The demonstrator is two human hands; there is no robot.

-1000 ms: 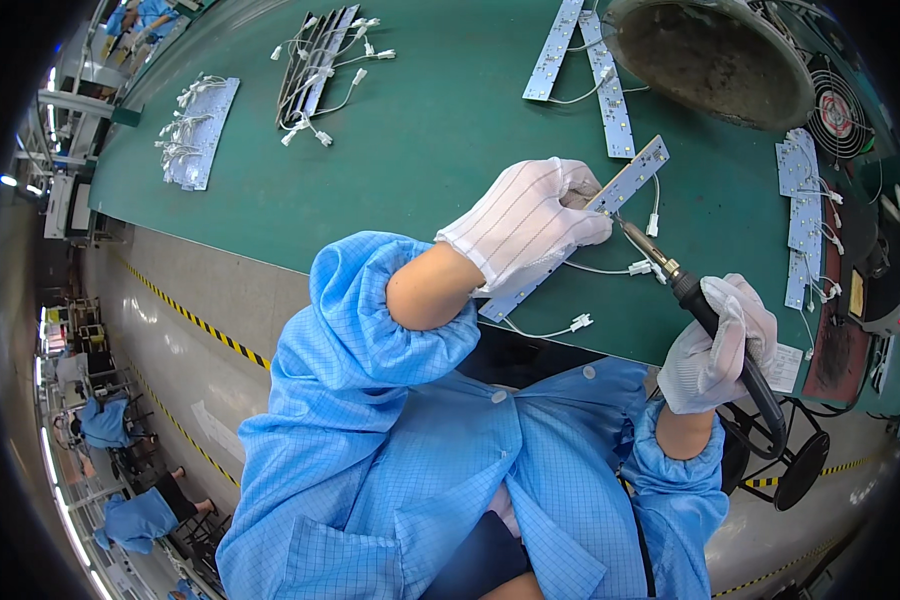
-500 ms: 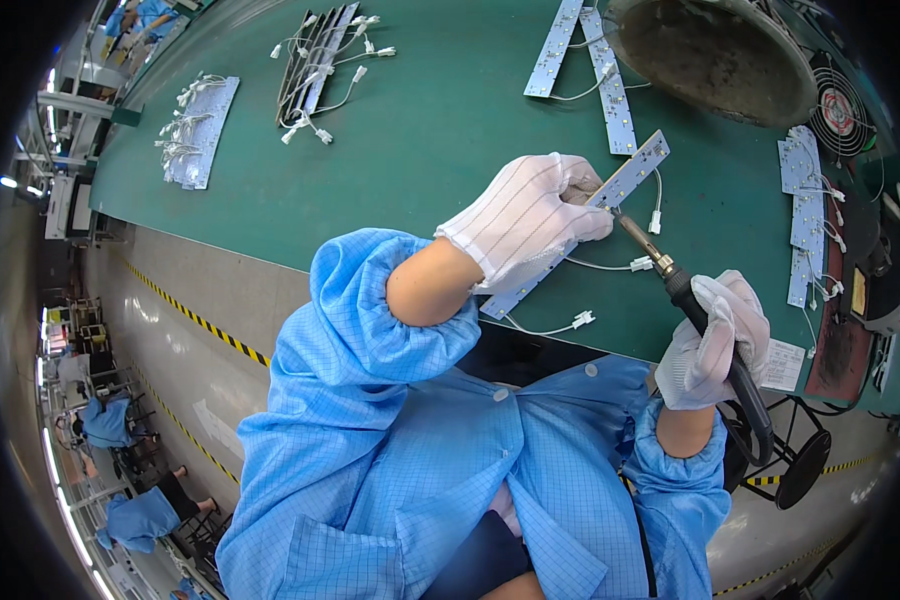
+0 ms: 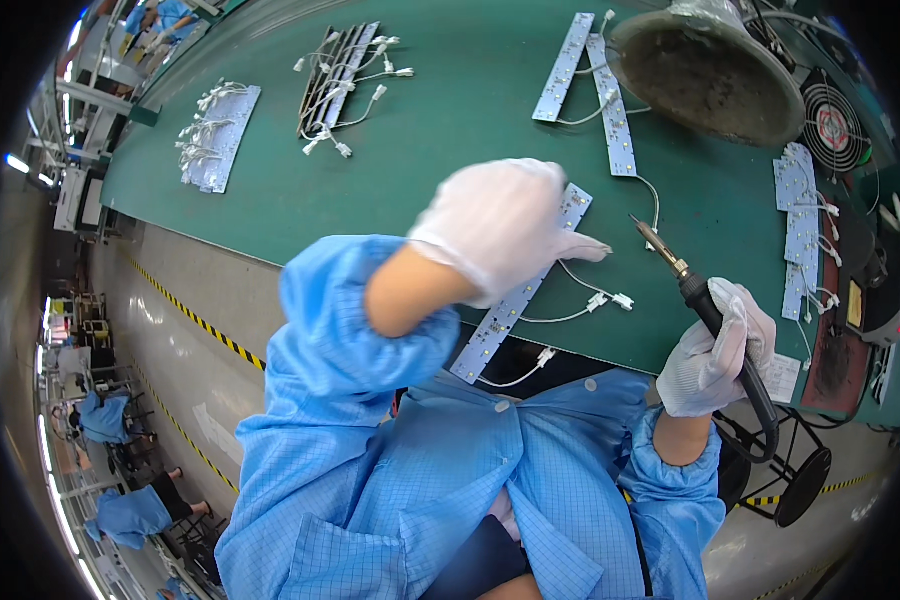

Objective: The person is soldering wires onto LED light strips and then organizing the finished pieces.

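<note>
Head view, the only one: left hand [image 3: 490, 230] sits over the light strip [image 3: 493, 332], back of glove up, thumb poking out to the right across it. Glove is blurred and hides the fingers, so can't tell how far they're curled or whether they have a real grip. Strip runs far-right to near-left under that hand, near end poking past the near edge of the green table [image 3: 370, 190]. Its white wires [image 3: 553, 320] trail off to the right, plugs loose.

Right hand [image 3: 718, 345] is closed round the handle of the soldering iron [image 3: 705, 303]. Tip points far-left, in the gap right of the strip, not touching it.

Step looks like handling the strip between iron touches, work spot under the left glove. My read: any next touch calls for the strip held steady, the joint clear of the thumb, wires out of the tip's path.

Other strips: two at the far side [image 3: 620, 130], a stack far left [image 3: 340, 80], a few on the right [image 3: 800, 235] near the fan [image 3: 832, 118]
</note>
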